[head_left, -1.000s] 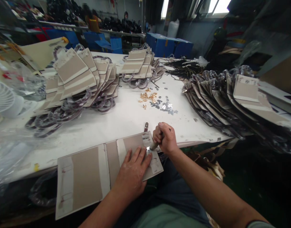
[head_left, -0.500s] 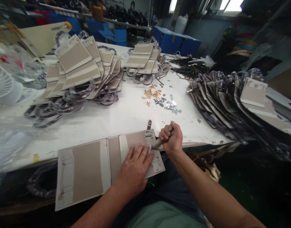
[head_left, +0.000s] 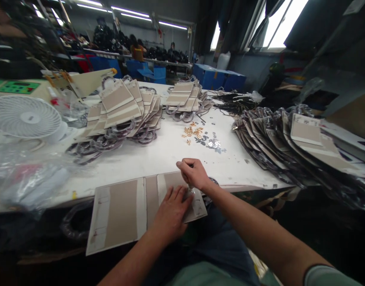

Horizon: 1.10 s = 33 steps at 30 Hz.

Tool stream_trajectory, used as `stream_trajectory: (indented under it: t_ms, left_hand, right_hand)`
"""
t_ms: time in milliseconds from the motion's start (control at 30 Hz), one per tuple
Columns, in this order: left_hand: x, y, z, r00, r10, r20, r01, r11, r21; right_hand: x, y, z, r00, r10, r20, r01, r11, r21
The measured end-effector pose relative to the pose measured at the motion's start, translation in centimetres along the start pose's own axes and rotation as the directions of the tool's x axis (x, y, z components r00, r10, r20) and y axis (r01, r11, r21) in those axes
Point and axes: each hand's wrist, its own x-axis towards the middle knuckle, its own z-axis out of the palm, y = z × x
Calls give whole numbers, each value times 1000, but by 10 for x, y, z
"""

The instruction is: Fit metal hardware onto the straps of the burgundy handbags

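A flat beige bag panel [head_left: 122, 210] with paler strips lies at the table's front edge, partly overhanging it. My left hand [head_left: 172, 210] rests flat on its right part, fingers stretched out. Just beyond those fingertips, my right hand [head_left: 194, 174] is closed in a fist around a stick-like hand tool, mostly hidden by the fist. The tool's lower end meets the panel by a small metal piece that I cannot make out clearly. Under the panel's left end hangs a plastic-wrapped handle [head_left: 75, 222].
Gold fittings [head_left: 194, 130] and silver metal plates [head_left: 214, 143] lie loose mid-table. Stacked bag panels [head_left: 119, 103] stand at left, more panels [head_left: 182, 95] at the back and a long row of panels [head_left: 307, 131] at right. A white fan [head_left: 27, 118] and plastic bags [head_left: 36, 178] are at left.
My view has tilted up and turned left. My right fist has rolled over, tipping the tool more upright, above the panel. My left hand stays flat on the panel.
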Motion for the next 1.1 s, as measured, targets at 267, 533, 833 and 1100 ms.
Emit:
stream_trajectory:
  t_ms: [267, 533, 833, 1100]
  left_hand:
    - [-1, 0, 0, 1000, -18, -22, 17, 999, -44]
    - [1, 0, -4, 999, -5, -36, 3, 997, -71]
    - [1, -3, 4, 1000, 14, -17, -15, 999, -41]
    - [-1, -2, 0, 1000, 21, 8, -21, 1000, 13]
  right_hand:
    - [-5, -3, 8, 989, -72, 130, 89, 988, -128]
    - [-4, 7, -5, 982, -108, 157, 133, 977, -164]
    - [-22, 9, -19, 972, -123, -201, 170, 957, 237]
    - [-28, 27, -18, 974, -76, -213, 115, 977, 179]
